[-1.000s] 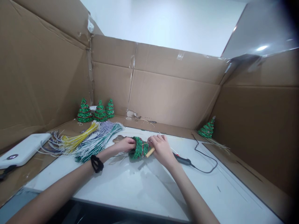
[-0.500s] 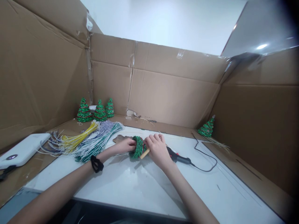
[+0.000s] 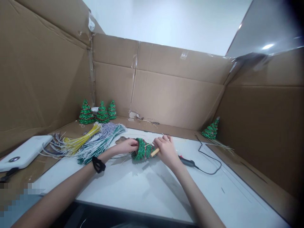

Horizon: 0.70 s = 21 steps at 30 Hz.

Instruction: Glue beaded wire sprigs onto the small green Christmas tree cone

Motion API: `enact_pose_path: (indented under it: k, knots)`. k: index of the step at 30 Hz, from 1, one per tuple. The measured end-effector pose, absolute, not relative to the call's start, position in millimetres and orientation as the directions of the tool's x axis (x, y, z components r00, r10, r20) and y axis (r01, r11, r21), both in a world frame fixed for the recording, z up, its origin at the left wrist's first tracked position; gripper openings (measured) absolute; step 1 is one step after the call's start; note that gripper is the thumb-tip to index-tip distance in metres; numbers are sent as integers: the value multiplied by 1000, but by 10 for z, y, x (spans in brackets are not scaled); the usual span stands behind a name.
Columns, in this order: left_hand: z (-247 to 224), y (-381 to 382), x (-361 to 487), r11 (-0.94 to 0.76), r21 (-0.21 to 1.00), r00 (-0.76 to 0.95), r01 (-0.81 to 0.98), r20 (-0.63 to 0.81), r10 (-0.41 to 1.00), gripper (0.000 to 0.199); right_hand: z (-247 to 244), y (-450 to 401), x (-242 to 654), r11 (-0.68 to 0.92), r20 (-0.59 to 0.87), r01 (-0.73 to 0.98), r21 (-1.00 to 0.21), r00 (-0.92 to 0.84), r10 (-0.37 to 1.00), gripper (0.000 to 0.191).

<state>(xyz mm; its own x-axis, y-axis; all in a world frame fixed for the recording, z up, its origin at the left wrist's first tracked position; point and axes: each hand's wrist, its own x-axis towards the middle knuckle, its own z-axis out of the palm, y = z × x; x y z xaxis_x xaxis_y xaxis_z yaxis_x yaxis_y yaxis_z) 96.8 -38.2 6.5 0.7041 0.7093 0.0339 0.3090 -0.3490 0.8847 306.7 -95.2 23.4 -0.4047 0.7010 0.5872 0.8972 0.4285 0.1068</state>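
A small green tree with red trim [image 3: 143,150] lies on its side above the white board [image 3: 133,190]. Its wide end is gripped by my left hand [image 3: 128,146], which comes in from the left. My right hand [image 3: 165,148] is closed around a tan stick [image 3: 155,152] beside the tree's narrower right part. A thin pale strand [image 3: 149,144] runs between the tree and my right hand. Behind my right wrist lies a black tool [image 3: 187,162] with a cable. A brown piece [image 3: 121,139] shows behind my left hand.
Bundles of yellow wires [image 3: 82,139] and green-white wires [image 3: 102,144] lie at the left. Several green trees [image 3: 102,113] stand at the back left, one [image 3: 211,129] at the right. A white device [image 3: 25,152] is at far left. Cardboard walls [image 3: 178,98] enclose the table.
My right hand has moved right with the tan stick, away from my left hand. More of the tree shows between the hands, and a pale strand is now visible there.
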Motion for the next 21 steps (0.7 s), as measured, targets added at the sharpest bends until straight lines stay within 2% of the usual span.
enact_pose_path:
  k: [5, 11, 15, 18, 21]
  knots:
    - [33, -374, 980, -347, 891, 686, 293, 57, 725, 21, 180, -958, 2947, 485, 551, 867, 114, -462, 695, 20]
    - [35, -366, 947, -388, 861, 701, 328, 53, 711, 22, 295, -951, 3160, 444, 572, 895, 34, -382, 726, 24]
    - [34, -385, 961, -455, 825, 694, 336, 109, 712, 21, 237, -949, 3054, 451, 600, 886, 106, -418, 682, 15]
    - [4, -383, 976, -440, 843, 692, 309, 118, 712, 21, 185, -957, 2937, 475, 591, 862, 178, -480, 648, 14]
    - [-17, -379, 983, -381, 877, 694, 293, 79, 716, 21, 217, -963, 2990, 469, 602, 873, 136, -449, 660, 19]
